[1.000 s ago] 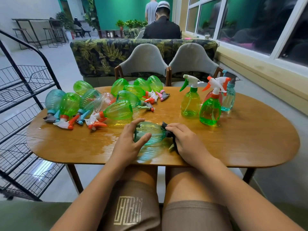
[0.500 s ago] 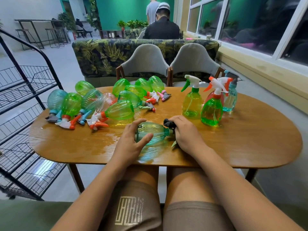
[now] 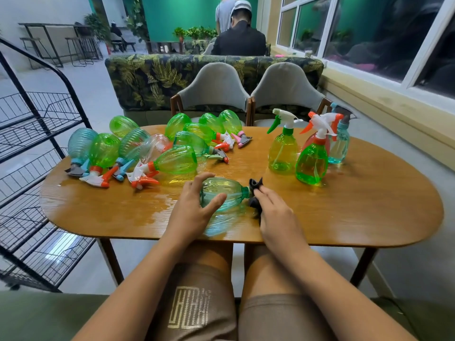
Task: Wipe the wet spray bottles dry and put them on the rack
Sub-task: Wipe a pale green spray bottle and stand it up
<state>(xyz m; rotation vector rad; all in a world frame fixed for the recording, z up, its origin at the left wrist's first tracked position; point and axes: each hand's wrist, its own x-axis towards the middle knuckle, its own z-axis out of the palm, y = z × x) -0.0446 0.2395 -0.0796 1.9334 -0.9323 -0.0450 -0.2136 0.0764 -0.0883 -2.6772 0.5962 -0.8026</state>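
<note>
A teal-green spray bottle (image 3: 226, 193) lies on its side near the front of the wooden table (image 3: 357, 212), its dark trigger head (image 3: 255, 185) pointing right. My left hand (image 3: 194, 210) cups the bottle's base end, fingers curled over it. My right hand (image 3: 275, 212) rests at the bottle's neck, over the dark trigger head. Several wet bottles (image 3: 172, 161) lie in a heap at the table's left and back. Several more stand upright at the right (image 3: 311, 163). The black wire rack (image 3: 37, 143) stands to the left of the table.
Water pools on the tabletop (image 3: 157, 203) around the lying bottle. Two grey chairs (image 3: 214, 92) face me across the table, with a leaf-patterned sofa behind. A person in black sits beyond it. A window wall runs along the right.
My right hand has slid back to the right along the neck, exposing more of the dark trigger head. The left hand stays on the bottle's base.
</note>
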